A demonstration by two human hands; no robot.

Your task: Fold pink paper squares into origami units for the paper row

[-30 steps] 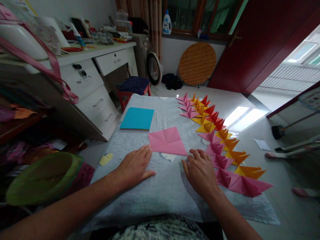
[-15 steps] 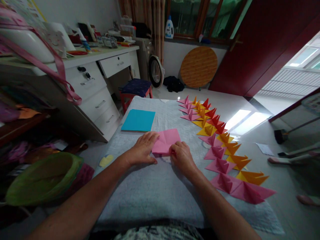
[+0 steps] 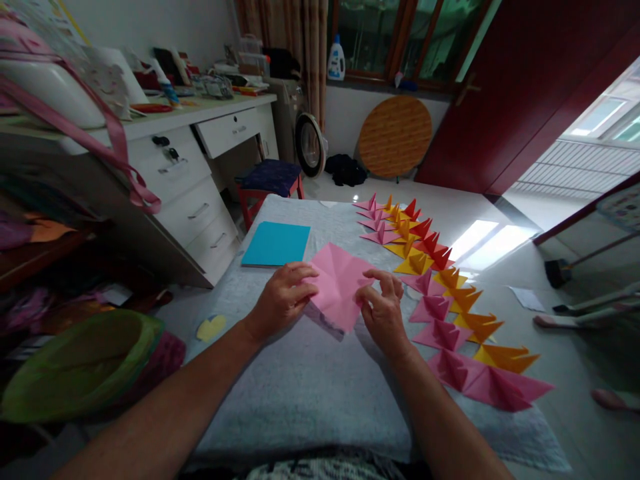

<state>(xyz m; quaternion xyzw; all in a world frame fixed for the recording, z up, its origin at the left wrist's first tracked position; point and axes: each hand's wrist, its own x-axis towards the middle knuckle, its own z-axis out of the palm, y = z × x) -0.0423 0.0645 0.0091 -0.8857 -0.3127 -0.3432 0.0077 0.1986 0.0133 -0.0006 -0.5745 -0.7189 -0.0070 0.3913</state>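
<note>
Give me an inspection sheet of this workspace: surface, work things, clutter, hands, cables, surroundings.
Surface: pale blue-grey cloth, slightly wrinkled.
Work things: creased pink paper sheet; blue-topped paper stack, beyond the left hand; pink, yellow and red origami pieces in rows at the right.
Clutter: mixed small items on the white desk; dark bundle on the floor.
Hands: left hand and right hand hold opposite sides of the pink sheet.
Cables: nothing seen.
Surroundings: stool; washing machine, door open; round wooden board, leaning; red door; green-lined bin.
</note>
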